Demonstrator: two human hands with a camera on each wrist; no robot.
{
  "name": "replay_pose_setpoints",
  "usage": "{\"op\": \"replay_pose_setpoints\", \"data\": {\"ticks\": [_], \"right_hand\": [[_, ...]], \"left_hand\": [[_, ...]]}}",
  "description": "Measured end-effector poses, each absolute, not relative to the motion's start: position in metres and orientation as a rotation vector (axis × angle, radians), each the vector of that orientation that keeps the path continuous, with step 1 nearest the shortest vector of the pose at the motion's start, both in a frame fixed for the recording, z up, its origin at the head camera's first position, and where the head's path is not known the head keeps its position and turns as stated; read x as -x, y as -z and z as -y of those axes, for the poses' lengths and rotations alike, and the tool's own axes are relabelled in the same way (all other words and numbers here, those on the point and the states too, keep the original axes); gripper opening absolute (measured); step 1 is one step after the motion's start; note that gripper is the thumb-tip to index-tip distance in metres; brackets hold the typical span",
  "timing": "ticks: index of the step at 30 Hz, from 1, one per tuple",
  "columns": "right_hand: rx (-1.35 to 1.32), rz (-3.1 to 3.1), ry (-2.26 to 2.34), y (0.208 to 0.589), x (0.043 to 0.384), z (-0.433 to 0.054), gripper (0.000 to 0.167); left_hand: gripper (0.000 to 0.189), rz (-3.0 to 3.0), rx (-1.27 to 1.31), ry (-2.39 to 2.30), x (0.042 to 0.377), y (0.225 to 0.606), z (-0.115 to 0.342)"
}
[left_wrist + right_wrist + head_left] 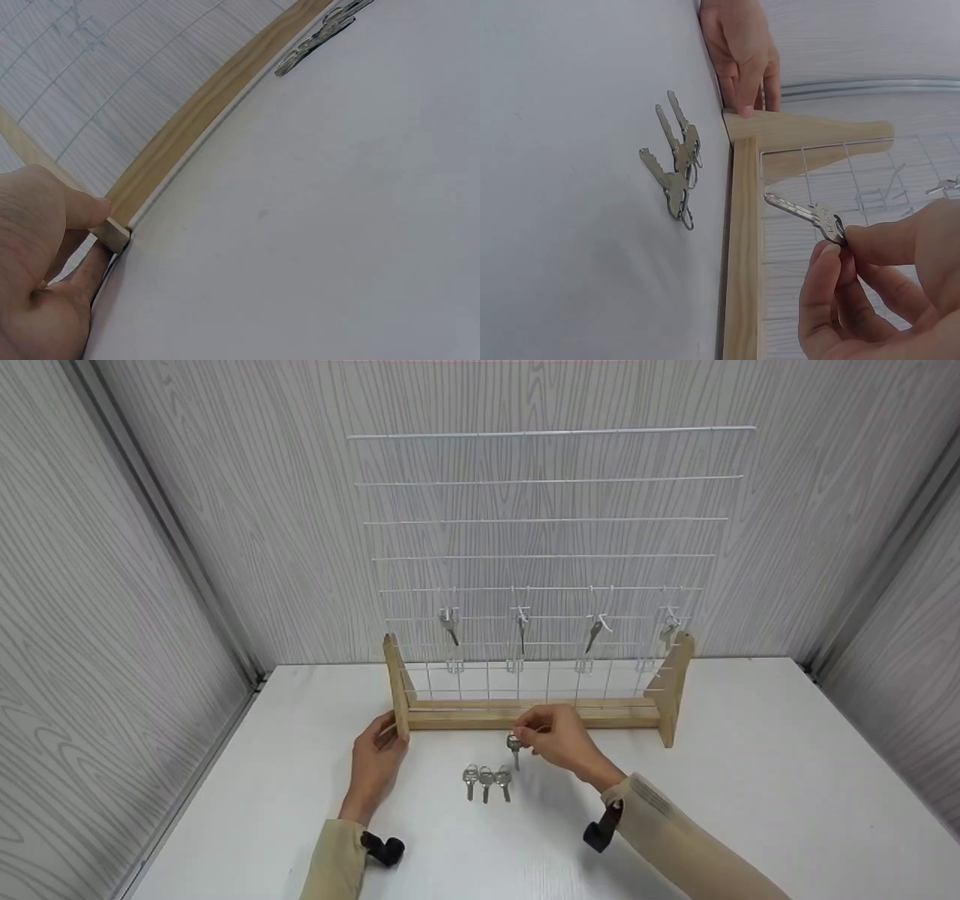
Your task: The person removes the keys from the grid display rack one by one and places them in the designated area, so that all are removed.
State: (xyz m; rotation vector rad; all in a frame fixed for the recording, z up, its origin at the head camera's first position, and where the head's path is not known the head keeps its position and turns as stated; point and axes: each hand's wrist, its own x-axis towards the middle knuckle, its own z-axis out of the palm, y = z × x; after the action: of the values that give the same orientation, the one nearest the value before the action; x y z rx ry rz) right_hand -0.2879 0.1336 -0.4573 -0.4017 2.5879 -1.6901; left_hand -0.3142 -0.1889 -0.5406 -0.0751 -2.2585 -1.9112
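My right hand pinches a silver key by the small ring at its head. The key is raised in front of the rack's wooden base bar, its blade pointing away from the fingers. On the white table just left of it, three similar keys with rings lie side by side. At the rack's left end, my left hand grips the foot of the wooden side support, with thumb and fingers on either side of it in the left wrist view.
Above the base stands a white wire grid. Several keys hang in a row from its hooks, among them a key at the left. More hooks sit lower down without keys. Another wooden support holds the right end. Grey wood-patterned panels surround the table.
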Motion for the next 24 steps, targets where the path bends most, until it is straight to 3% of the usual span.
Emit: {"op": "replay_pose_setpoints", "data": {"ticks": [24], "right_hand": [[0.340,-2.553,1.600,0.492,0.287,-0.137,0.010]], "left_hand": [[0.052,2.266,0.066,1.910,0.315,0.541,0.189]]}}
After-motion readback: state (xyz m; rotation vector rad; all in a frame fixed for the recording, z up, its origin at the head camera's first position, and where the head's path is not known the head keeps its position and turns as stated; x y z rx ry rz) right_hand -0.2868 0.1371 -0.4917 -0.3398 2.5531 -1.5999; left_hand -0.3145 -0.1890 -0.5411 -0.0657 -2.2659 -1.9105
